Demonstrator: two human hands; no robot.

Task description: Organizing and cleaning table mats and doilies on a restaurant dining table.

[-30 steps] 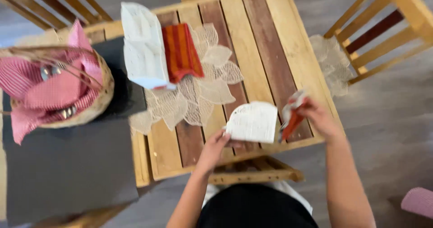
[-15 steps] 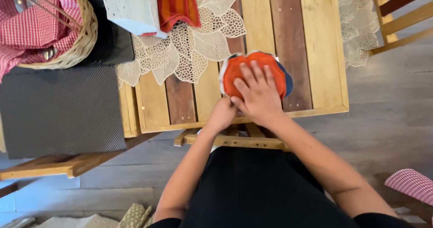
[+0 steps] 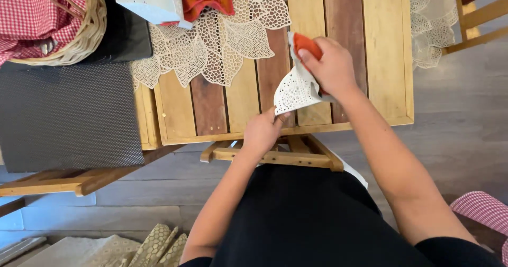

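Half a second before, your right hand lay flat on the orange cloth; here its fingers had clamped round the cloth and the white perforated mat, lifted above the slatted wooden table. Your left hand pinched the mat's near corner. A lacy leaf-shaped runner lay to the far left.

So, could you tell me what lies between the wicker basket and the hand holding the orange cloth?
In the head view, between the wicker basket and the right hand lie a dark mat, then white leaf-shaped lace on the wooden table.
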